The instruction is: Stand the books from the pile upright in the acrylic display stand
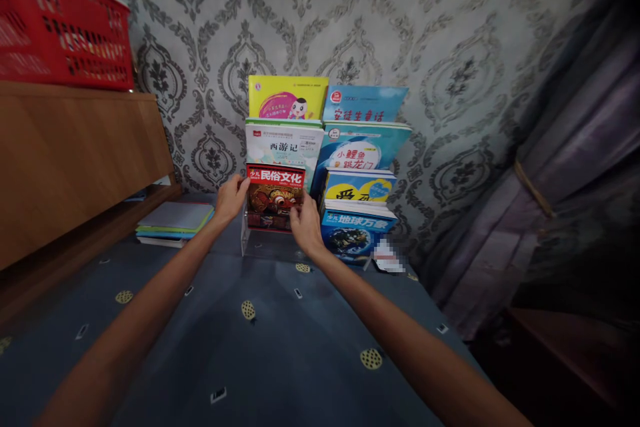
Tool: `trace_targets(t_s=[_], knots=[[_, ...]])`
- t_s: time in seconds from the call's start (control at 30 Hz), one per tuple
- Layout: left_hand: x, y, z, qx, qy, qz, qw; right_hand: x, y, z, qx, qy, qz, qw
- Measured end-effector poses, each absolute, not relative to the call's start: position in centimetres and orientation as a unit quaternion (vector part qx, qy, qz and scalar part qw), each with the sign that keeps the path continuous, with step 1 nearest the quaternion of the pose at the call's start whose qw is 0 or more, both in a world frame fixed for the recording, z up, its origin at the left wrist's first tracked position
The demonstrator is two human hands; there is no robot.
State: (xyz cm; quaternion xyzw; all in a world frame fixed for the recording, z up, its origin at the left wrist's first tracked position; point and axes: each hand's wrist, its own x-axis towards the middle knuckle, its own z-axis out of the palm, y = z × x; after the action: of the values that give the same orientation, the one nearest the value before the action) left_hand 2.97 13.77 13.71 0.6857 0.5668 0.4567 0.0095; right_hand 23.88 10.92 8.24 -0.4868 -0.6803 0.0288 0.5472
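A book with a red top band and a dark picture cover [275, 200] stands upright at the front left of a clear tiered book stand [245, 240]. My left hand [231, 199] grips its left edge, fingers closed. My right hand [306, 225] closes on the right edge, its fingertips partly hidden. Behind that book rise a white book [280, 143] and a yellow book [287, 97]. To the right, the stand bears a blue book with an earth picture [353, 240], a blue and yellow book [357, 187], and more blue books [367, 103] behind.
A small pile of books [175, 219] lies at the left on the dark blue patterned cloth [280, 360]. Beside it stands a wooden cabinet [80, 153] with a red basket [70, 27] on top. At the right hangs a grey curtain [500, 227]; patterned wallpaper [450, 67] covers the wall behind.
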Motion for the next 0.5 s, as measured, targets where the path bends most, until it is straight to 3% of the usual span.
trace_targets(t_s=[0.5], knots=[[2.6, 13.3, 13.1, 0.673, 0.54, 0.504, 0.045, 23.1, 9.1, 8.2, -0.463, -0.689, 0.046, 0.555]])
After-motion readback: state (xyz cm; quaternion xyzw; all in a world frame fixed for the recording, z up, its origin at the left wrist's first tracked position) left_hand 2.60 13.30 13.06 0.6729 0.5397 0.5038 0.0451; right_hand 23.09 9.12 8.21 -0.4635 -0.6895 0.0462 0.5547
